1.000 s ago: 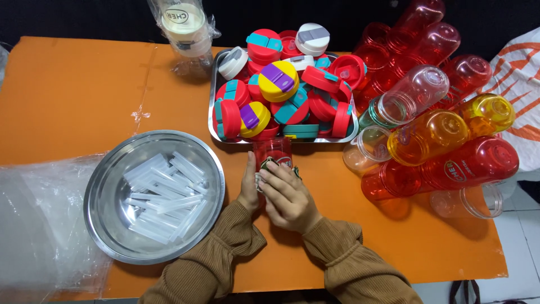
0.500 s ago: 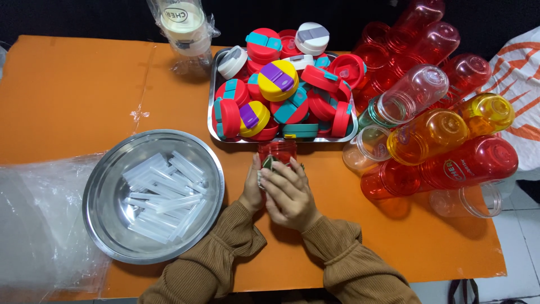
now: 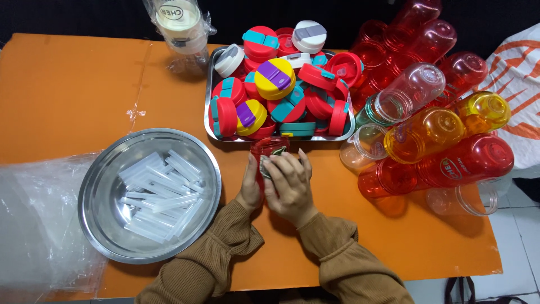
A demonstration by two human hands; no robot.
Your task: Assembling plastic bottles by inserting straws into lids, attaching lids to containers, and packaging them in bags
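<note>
An orange surface [image 3: 84, 95] — both hands, left hand [image 3: 251, 188] and right hand [image 3: 289, 186], fingers pinching a red lid [image 3: 269, 147] at six o'clock of the lid tray [image 3: 209, 121], steel bowl [image 3: 95, 225] at nine.

The red lid [image 3: 269, 147] now shows further above the fingers than a second ago, its upper rim clear of both hands just below the metal tray [image 3: 209, 121]. The right hand [image 3: 291, 183] lies more over the lid's lower part, fingers spread across it, while the left hand [image 3: 251, 188] sits a little lower along the lid's left edge.
</note>
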